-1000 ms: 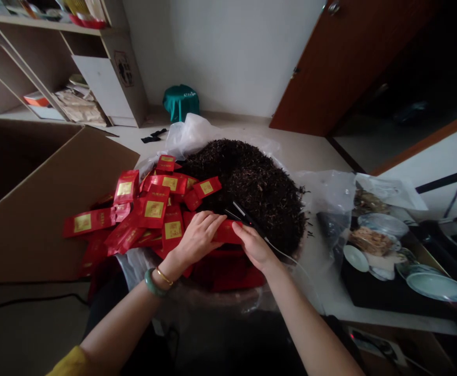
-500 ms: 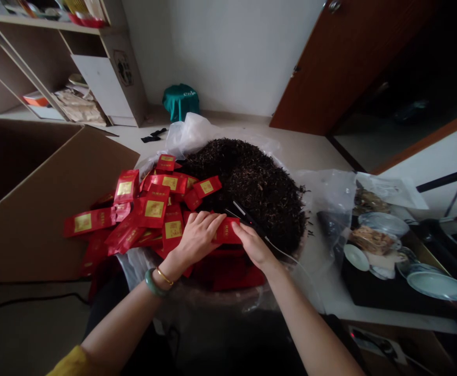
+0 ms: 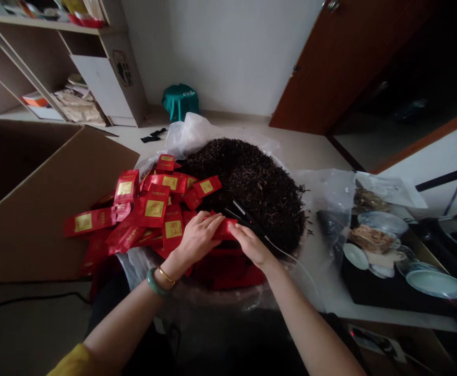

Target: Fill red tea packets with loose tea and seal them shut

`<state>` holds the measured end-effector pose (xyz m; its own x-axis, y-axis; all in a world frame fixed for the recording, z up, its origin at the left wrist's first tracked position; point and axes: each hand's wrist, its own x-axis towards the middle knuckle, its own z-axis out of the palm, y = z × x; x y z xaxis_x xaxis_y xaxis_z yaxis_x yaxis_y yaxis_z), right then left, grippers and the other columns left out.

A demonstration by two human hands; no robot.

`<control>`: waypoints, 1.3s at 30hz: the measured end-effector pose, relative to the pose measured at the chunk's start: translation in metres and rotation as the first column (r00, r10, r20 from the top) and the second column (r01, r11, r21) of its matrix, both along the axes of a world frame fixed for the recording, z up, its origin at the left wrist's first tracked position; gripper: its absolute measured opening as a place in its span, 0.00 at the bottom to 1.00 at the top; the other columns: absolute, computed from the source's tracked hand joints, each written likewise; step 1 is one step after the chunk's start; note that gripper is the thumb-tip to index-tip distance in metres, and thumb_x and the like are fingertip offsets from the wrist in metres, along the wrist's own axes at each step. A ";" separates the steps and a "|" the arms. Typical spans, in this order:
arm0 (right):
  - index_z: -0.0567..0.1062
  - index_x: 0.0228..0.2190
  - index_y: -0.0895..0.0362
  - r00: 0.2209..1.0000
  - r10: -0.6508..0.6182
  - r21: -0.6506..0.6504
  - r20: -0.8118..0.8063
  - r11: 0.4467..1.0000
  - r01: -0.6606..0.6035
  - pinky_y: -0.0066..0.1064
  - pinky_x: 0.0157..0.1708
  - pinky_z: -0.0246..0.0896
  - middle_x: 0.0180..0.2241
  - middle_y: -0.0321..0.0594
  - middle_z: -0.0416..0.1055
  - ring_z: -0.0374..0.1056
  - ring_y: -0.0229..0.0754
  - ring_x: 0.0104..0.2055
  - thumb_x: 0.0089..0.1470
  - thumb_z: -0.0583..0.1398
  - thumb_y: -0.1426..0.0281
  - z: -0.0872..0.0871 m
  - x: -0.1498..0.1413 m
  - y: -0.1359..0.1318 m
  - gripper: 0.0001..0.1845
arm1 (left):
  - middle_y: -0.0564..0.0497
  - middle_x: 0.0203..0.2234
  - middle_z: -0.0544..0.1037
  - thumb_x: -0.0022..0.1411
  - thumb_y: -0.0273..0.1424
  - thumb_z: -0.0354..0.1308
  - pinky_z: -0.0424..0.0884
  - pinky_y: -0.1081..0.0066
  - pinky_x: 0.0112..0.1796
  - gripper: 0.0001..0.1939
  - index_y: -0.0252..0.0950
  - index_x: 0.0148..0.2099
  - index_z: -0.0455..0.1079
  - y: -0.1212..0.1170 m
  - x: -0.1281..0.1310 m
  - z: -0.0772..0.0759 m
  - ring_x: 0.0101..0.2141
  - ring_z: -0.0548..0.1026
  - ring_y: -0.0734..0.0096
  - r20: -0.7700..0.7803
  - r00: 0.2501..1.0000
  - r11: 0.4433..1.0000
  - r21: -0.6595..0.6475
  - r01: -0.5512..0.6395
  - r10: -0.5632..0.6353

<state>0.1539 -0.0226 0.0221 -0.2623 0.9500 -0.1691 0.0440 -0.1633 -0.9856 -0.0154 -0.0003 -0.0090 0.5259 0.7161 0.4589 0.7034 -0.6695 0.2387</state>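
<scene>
Between my two hands is a red packet (image 3: 225, 230), partly covered by my fingers. My left hand (image 3: 199, 234) is closed over its left part, and my right hand (image 3: 252, 245) pinches its right end. To the left lies a pile of red packets with gold labels (image 3: 154, 208). Beyond my hands is a heap of dark loose tea leaves (image 3: 248, 177). A black device with metal prongs, like a small sealing iron (image 3: 248, 219), rests at the heap's near edge, its white cord trailing right. More red packets (image 3: 232, 274) lie below my hands in shadow.
An open cardboard box (image 3: 56, 203) stands at the left. Clear plastic sheeting (image 3: 193, 130) edges the heap. At the right, a dark tray (image 3: 373, 292) holds dishes and a bag of dried pieces. A teal covered bin (image 3: 180, 102) is by the wall.
The red packet between my hands has tilted or folded, so less of its printed face shows. My right hand has shifted slightly left. The pile and heap look the same.
</scene>
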 end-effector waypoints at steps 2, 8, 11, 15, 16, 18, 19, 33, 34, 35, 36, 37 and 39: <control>0.78 0.39 0.55 0.999 -0.003 0.055 0.041 0.998 0.001 0.41 0.53 0.59 0.39 0.41 0.77 0.70 0.47 0.46 0.51 0.55 0.45 0.008 0.002 -0.001 0.29 | 0.45 0.45 0.77 0.50 0.29 0.65 0.71 0.61 0.43 0.28 0.35 0.54 0.66 0.001 0.000 0.000 0.43 0.71 0.56 0.051 0.999 0.999 0.028 -0.017 0.016; 0.77 0.39 0.57 0.971 -0.239 0.166 -0.027 0.957 0.240 0.41 0.47 0.65 0.36 0.44 0.78 0.73 0.47 0.42 0.57 0.49 0.47 0.004 0.024 0.008 0.30 | 0.47 0.40 0.79 0.52 0.31 0.64 0.73 0.61 0.41 0.21 0.36 0.49 0.70 0.004 -0.003 0.009 0.39 0.72 0.60 0.251 0.961 0.991 0.031 -0.131 0.120; 0.77 0.37 0.55 0.932 -0.218 0.234 0.290 0.960 0.152 0.41 0.43 0.67 0.36 0.43 0.78 0.74 0.48 0.41 0.56 0.55 0.58 -0.014 0.034 0.017 0.17 | 0.47 0.37 0.79 0.53 0.35 0.64 0.74 0.63 0.39 0.21 0.36 0.49 0.70 0.005 -0.003 0.014 0.37 0.72 0.62 0.322 0.932 0.985 -0.024 -0.169 0.168; 0.74 0.48 0.53 0.595 0.054 0.130 0.802 0.957 -0.261 0.41 0.54 0.59 0.51 0.45 0.71 0.67 0.50 0.53 0.48 0.60 0.78 -0.032 0.031 0.020 0.23 | 0.47 0.36 0.78 0.50 0.35 0.66 0.74 0.65 0.36 0.22 0.36 0.48 0.71 0.006 -0.003 0.015 0.36 0.72 0.63 0.356 0.914 0.981 -0.093 -0.173 0.195; 0.71 0.52 0.53 0.499 0.116 0.057 0.859 0.946 -0.319 0.42 0.54 0.58 0.55 0.46 0.67 0.64 0.52 0.55 0.46 0.62 0.79 -0.034 0.028 0.019 0.30 | 0.48 0.36 0.78 0.49 0.35 0.67 0.74 0.65 0.36 0.22 0.36 0.47 0.71 0.006 -0.002 0.015 0.36 0.72 0.64 0.358 0.913 0.980 -0.105 -0.169 0.196; 0.64 0.57 0.50 0.357 0.211 -0.068 0.910 0.925 -0.374 0.44 0.51 0.60 0.61 0.47 0.58 0.59 0.57 0.59 0.41 0.65 0.77 -0.034 0.022 0.018 0.41 | 0.48 0.37 0.78 0.48 0.34 0.67 0.74 0.65 0.35 0.22 0.36 0.47 0.70 0.005 -0.002 0.014 0.37 0.72 0.63 0.362 0.912 0.980 -0.119 -0.160 0.193; 0.61 0.59 0.48 0.315 0.239 -0.104 0.918 0.915 -0.390 0.44 0.49 0.62 0.62 0.46 0.56 0.57 0.58 0.59 0.40 0.67 0.76 -0.034 0.019 0.018 0.44 | 0.48 0.37 0.78 0.48 0.34 0.67 0.74 0.66 0.35 0.23 0.36 0.47 0.70 0.005 -0.002 0.014 0.37 0.72 0.63 0.365 0.912 0.981 -0.120 -0.154 0.188; 0.68 0.52 0.50 0.191 0.216 -0.087 0.958 0.848 -0.522 0.36 0.40 0.63 0.50 0.48 0.65 0.66 0.52 0.46 0.43 0.64 0.75 -0.049 0.002 0.014 0.33 | 0.48 0.37 0.78 0.48 0.33 0.67 0.73 0.64 0.38 0.23 0.36 0.47 0.69 0.003 0.000 0.014 0.38 0.72 0.63 0.351 0.920 0.981 -0.148 -0.127 0.173; 0.70 0.50 0.50 0.203 0.215 -0.080 0.955 0.848 -0.524 0.35 0.39 0.62 0.49 0.47 0.66 0.67 0.51 0.45 0.43 0.64 0.76 -0.050 0.001 0.015 0.30 | 0.48 0.37 0.78 0.48 0.33 0.67 0.73 0.64 0.38 0.22 0.36 0.47 0.70 0.003 0.000 0.013 0.38 0.72 0.63 0.353 0.919 0.981 -0.149 -0.127 0.173; 0.71 0.48 0.50 0.216 0.215 -0.075 0.952 0.851 -0.519 0.34 0.38 0.62 0.48 0.46 0.67 0.68 0.50 0.44 0.42 0.63 0.76 -0.051 0.002 0.016 0.28 | 0.48 0.37 0.78 0.48 0.33 0.67 0.74 0.64 0.38 0.22 0.36 0.47 0.70 0.004 0.000 0.013 0.37 0.72 0.63 0.354 0.919 0.981 -0.148 -0.126 0.172; 0.73 0.45 0.51 0.234 0.218 -0.071 0.947 0.857 -0.511 0.33 0.37 0.62 0.47 0.45 0.67 0.69 0.48 0.43 0.42 0.63 0.77 -0.051 0.002 0.017 0.26 | 0.48 0.37 0.78 0.48 0.33 0.67 0.74 0.63 0.38 0.23 0.36 0.47 0.70 0.004 0.000 0.013 0.37 0.72 0.63 0.353 0.920 0.981 -0.147 -0.126 0.171; 0.74 0.43 0.51 0.258 0.217 -0.062 0.941 0.865 -0.498 0.32 0.37 0.61 0.46 0.44 0.68 0.69 0.47 0.42 0.42 0.62 0.77 -0.051 0.003 0.018 0.23 | 0.48 0.37 0.78 0.48 0.33 0.67 0.74 0.63 0.38 0.23 0.36 0.47 0.69 0.005 0.000 0.013 0.37 0.72 0.63 0.351 0.921 0.981 -0.146 -0.126 0.171; 0.75 0.40 0.53 0.345 0.188 -0.008 0.919 0.887 -0.462 0.31 0.37 0.61 0.44 0.42 0.70 0.69 0.46 0.41 0.41 0.61 0.78 -0.049 0.008 0.021 0.21 | 0.48 0.37 0.78 0.47 0.33 0.68 0.74 0.63 0.38 0.23 0.36 0.47 0.69 0.006 -0.001 0.012 0.37 0.72 0.62 0.347 0.921 0.980 -0.146 -0.132 0.176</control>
<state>0.1616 -0.0013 -0.0273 -0.3911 0.8645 -0.3157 0.8958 0.2790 -0.3458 -0.0165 0.0054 0.0033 0.2215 0.8350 0.5036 0.6491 -0.5117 0.5629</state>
